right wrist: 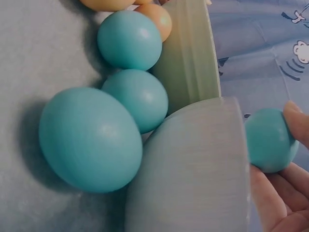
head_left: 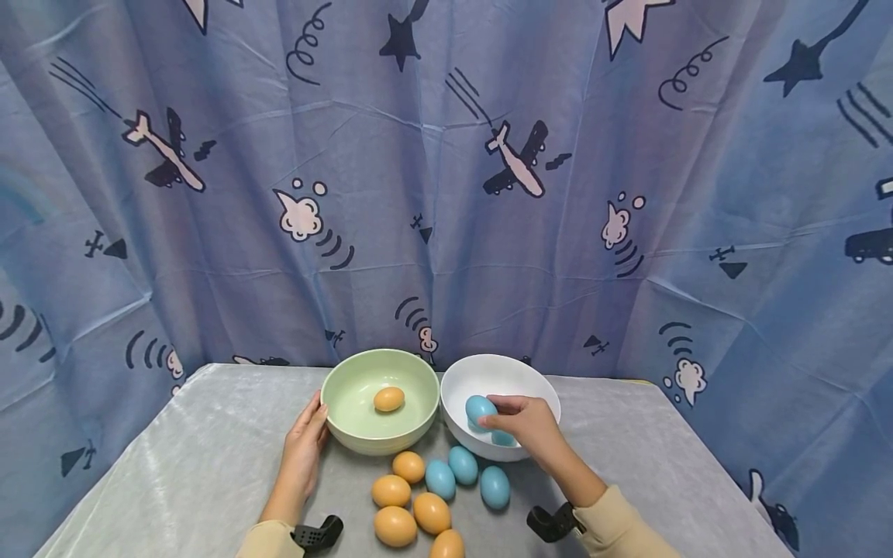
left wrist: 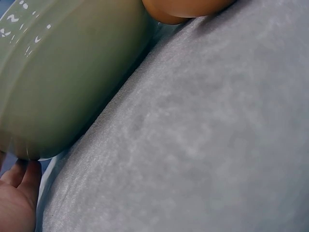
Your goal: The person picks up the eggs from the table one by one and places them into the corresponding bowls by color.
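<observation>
My right hand (head_left: 533, 426) pinches a blue egg (head_left: 480, 409) between thumb and fingers, over the inside of the white bowl (head_left: 456, 380). Partly hidden under this hand, another blue egg (head_left: 503, 439) lies in that bowl. In the right wrist view, the held egg (right wrist: 271, 140) shows just past the bowl's rim. My left hand (head_left: 303, 449) rests against the left outer side of the green bowl (head_left: 342, 434), fingers fairly straight; its fingertips touch the bowl wall in the left wrist view. One orange-yellow egg (head_left: 388, 399) lies in the green bowl.
In front of the bowls, three blue eggs (head_left: 494, 487) and several orange-yellow eggs (head_left: 394, 526) lie on the grey cloth-covered table (head_left: 174, 465). The two bowls stand side by side. Behind the table hangs a blue patterned curtain (head_left: 446, 194).
</observation>
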Demonstrator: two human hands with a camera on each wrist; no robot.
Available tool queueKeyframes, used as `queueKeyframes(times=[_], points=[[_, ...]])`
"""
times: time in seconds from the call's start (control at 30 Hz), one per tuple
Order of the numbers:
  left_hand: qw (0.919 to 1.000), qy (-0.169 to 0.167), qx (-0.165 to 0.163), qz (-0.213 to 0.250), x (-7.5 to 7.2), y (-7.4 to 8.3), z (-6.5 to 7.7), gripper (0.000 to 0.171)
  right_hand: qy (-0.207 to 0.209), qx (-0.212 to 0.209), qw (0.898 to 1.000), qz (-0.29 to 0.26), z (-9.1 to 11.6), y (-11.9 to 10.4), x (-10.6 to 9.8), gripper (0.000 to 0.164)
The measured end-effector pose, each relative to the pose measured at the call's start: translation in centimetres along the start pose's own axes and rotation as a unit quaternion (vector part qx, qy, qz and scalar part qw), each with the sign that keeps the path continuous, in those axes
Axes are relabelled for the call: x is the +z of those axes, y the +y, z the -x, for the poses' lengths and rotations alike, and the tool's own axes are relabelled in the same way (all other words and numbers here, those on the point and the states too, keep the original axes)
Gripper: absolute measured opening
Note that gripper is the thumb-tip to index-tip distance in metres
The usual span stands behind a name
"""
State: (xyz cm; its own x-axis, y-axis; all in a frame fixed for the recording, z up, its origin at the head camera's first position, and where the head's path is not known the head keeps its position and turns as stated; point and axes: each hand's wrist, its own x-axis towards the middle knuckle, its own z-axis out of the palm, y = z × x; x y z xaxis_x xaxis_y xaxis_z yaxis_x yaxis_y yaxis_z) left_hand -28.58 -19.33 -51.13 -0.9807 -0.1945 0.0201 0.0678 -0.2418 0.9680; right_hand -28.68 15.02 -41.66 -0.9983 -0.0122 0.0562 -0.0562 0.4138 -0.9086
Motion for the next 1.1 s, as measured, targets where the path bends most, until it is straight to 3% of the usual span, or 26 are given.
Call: queueKeyframes(times=[1.1], points=[[1.0,0.005,-0.002,0.006,0.1,0.0,0.0,0.059,-0.035,-0.001,0.993,0.115,-3.0,1.7,1.3,0.044]])
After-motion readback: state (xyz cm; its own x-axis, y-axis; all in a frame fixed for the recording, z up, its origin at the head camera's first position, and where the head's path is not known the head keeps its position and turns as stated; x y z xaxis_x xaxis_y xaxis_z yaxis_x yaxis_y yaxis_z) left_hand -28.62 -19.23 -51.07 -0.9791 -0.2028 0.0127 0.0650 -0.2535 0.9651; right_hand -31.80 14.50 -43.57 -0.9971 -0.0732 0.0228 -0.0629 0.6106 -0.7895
